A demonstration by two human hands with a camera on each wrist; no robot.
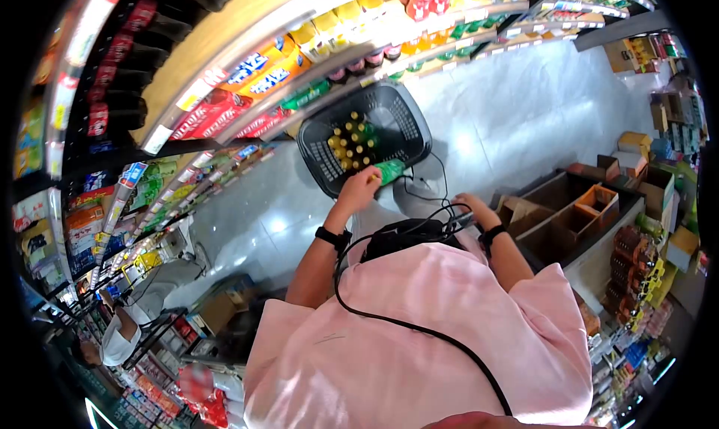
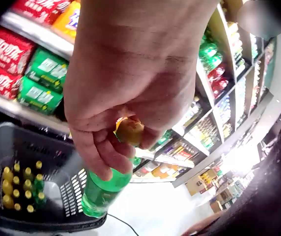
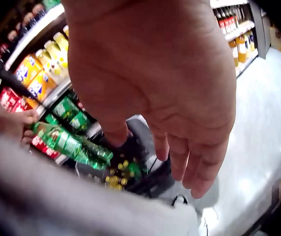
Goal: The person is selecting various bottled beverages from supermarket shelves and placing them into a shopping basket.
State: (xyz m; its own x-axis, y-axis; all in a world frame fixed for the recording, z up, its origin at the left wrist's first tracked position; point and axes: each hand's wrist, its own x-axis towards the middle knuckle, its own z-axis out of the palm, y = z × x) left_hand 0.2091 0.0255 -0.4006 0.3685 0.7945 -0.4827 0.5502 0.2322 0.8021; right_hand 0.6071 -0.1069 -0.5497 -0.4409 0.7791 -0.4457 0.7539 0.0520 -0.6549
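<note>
My left hand (image 1: 359,190) grips a green bottle (image 1: 390,171) by its yellow-capped neck, holding it over the near rim of a black basket (image 1: 408,118). In the left wrist view the fingers (image 2: 106,157) curl round the yellow cap (image 2: 129,131) and the green bottle (image 2: 103,189) hangs below them. Several yellow-capped bottles (image 1: 352,141) stand in the basket. My right hand (image 1: 473,207) hangs near my waist, fingers (image 3: 194,162) relaxed and empty. The right wrist view shows the green bottle (image 3: 71,144) held out sideways.
Shelves of drinks (image 1: 262,77) run along the left and far side. The basket stands on a pale glossy floor (image 1: 517,114). Open cardboard boxes (image 1: 577,204) sit at the right. Another person (image 1: 120,332) crouches at lower left by the shelves.
</note>
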